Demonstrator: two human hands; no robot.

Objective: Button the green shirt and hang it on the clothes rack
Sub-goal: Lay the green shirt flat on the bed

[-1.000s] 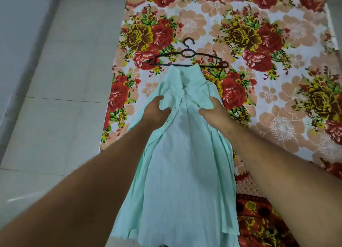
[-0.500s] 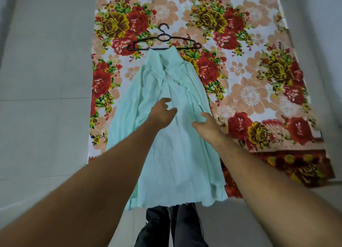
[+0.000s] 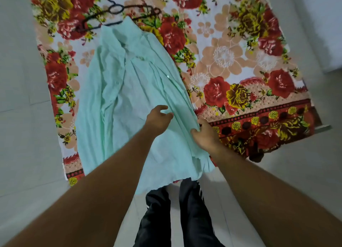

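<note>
A pale green shirt (image 3: 129,91) lies spread front-up on a floral bedsheet (image 3: 231,57), collar at the far end, hem hanging over the near edge. Its front is unbuttoned and rumpled, one button showing on the right placket. My left hand (image 3: 157,117) hovers over the lower middle of the shirt with loosely curled fingers, holding nothing. My right hand (image 3: 205,133) pinches the shirt's right front edge near the hem. A black plastic hanger (image 3: 114,11) lies on the sheet just beyond the collar. No clothes rack is in view.
The sheet covers a low bed or mat with pale tiled floor (image 3: 22,135) on the left and right. My dark trouser legs (image 3: 175,215) stand at the near edge below the shirt's hem.
Both hands have slid down the shirt from the chest area toward the hem. The view has pulled back and tilted, showing more of the sheet and my legs.
</note>
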